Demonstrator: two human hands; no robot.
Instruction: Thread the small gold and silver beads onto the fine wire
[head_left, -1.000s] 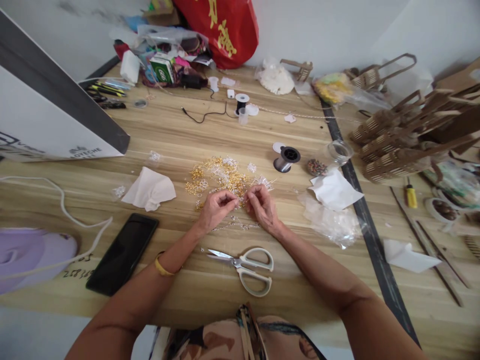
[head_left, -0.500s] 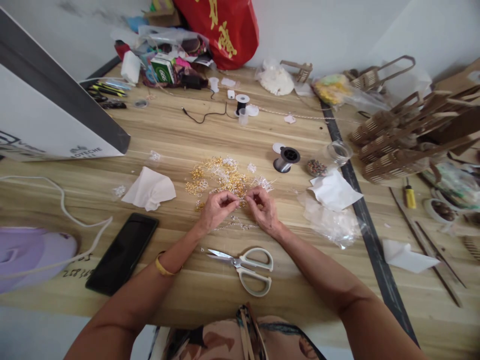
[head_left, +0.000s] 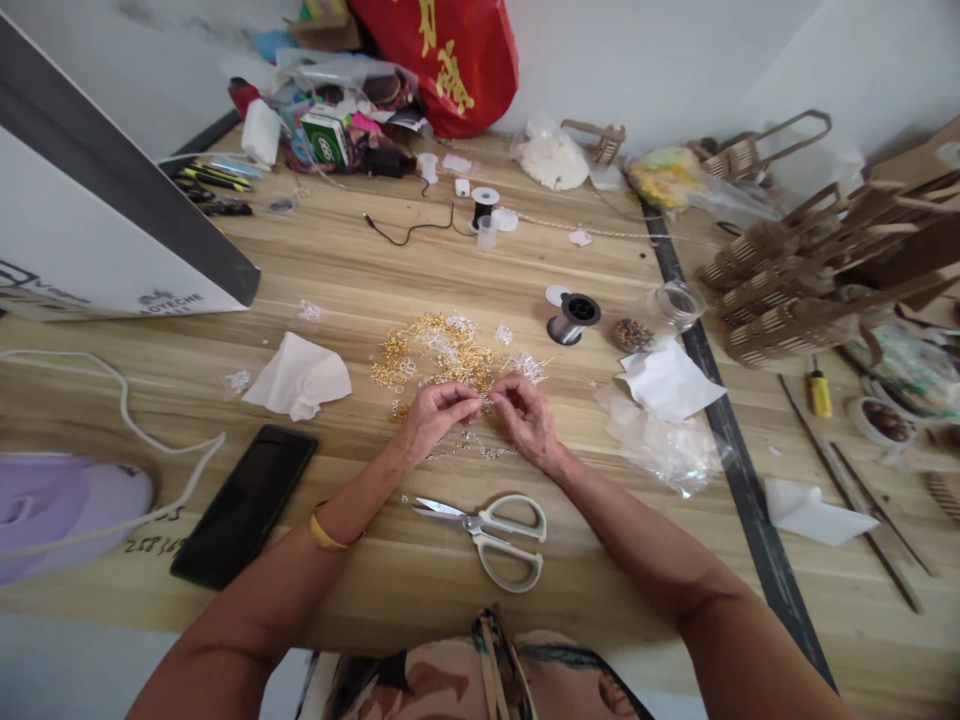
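My left hand (head_left: pixel 437 418) is closed in a pinch, thumb against fingertips, over the near edge of a pile of gold and silver jewelry findings (head_left: pixel 442 350). Facing it, my right hand (head_left: pixel 527 418) pinches too, its fingertips almost meeting the left ones. Whatever sits between the fingertips is too small to make out. Just below the hands a thin silver chain (head_left: pixel 472 447) lies on the wooden table (head_left: pixel 330 640). Closer to my body rest scissors (head_left: pixel 480 525) with pale handles, blades pointing left. Clear and silver pins (head_left: pixel 527 366) lie beyond my right hand.
Left of my arm lie a black phone (head_left: pixel 246 505) and a white cloth (head_left: pixel 298 378). A wire spool (head_left: pixel 574 318), a tipped jar of beads (head_left: pixel 660 318) and a plastic bag (head_left: pixel 667 445) sit to the right. Brown woven baskets (head_left: pixel 787 290) are stacked at far right.
The left fingers have flattened slightly and edged toward the right fingertips. My right hand has barely moved, and the things on the table stay where they were.
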